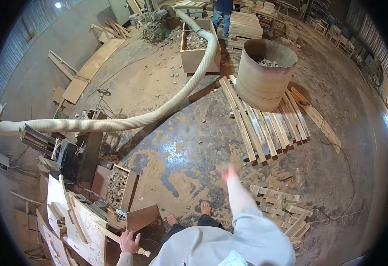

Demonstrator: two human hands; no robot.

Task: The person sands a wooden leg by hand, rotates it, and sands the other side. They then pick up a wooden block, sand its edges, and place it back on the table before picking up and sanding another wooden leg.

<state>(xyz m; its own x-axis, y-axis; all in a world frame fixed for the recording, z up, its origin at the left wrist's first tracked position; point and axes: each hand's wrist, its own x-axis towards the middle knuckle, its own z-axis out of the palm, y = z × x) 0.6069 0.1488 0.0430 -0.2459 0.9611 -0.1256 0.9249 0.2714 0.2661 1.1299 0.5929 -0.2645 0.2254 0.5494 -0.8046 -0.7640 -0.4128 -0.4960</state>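
My left hand (129,242) is low on the left, at the edge of the machine table, with its fingers over a long wooden strip (110,233). The strip's near end (144,252) sticks out past my hand and looks shaped. Stretched out ahead over the floor is my right hand (230,170), smeared by motion, so its fingers do not show clearly. Close by it lie a pallet of slats (265,128) and a heap of short wood pieces (278,208). Nothing can be made out in the right hand.
A white hose (114,124) runs across from the left wall. A big drum (265,80) holding wood scraps stands on the slats. Beside the machine (67,157) is a box of offcuts (129,190). Another person (223,15) stands at the back near stacked boards (245,26).
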